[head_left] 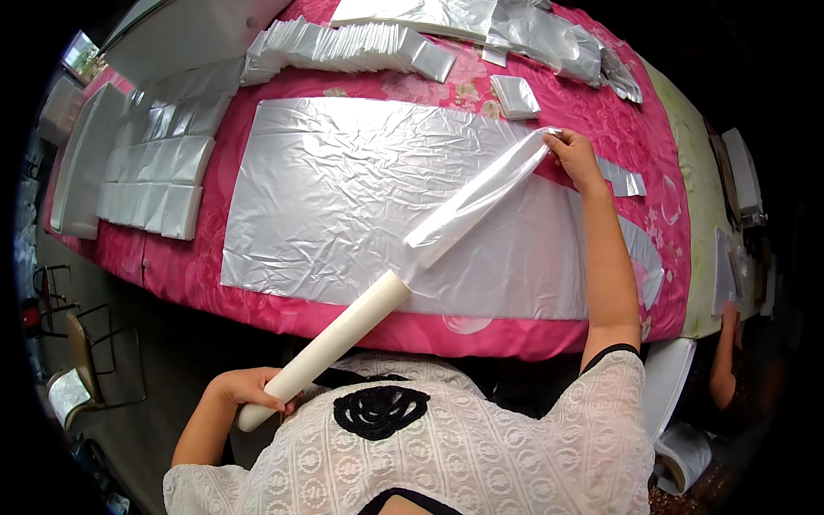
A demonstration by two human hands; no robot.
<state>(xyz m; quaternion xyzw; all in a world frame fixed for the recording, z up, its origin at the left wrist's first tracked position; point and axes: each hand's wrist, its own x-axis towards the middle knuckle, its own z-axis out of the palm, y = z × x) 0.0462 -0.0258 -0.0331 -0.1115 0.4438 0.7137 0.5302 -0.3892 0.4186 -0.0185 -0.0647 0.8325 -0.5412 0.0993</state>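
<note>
My left hand [257, 390] is wrapped round the lower end of a smooth white tube [335, 339], slanted up from my body over the table's near edge. With pinched fingers, my right hand [573, 156] grips the gathered end of a clear plastic film strip [481, 202]. The strip stretches down and left toward the tube's upper end; whether it joins the tube I cannot tell. Under it lies a wide, wrinkled stack of translucent plastic sheets [326, 189], flat on the pink flowered tablecloth [193, 279].
Folded plastic packets [159, 163] fill the left side, beside a white box [90, 163]. A long row of packets [343, 47] and a small packet stack [517, 96] lie at the back. Another person's arm [725, 365] shows at far right. A chair [84, 360] stands left.
</note>
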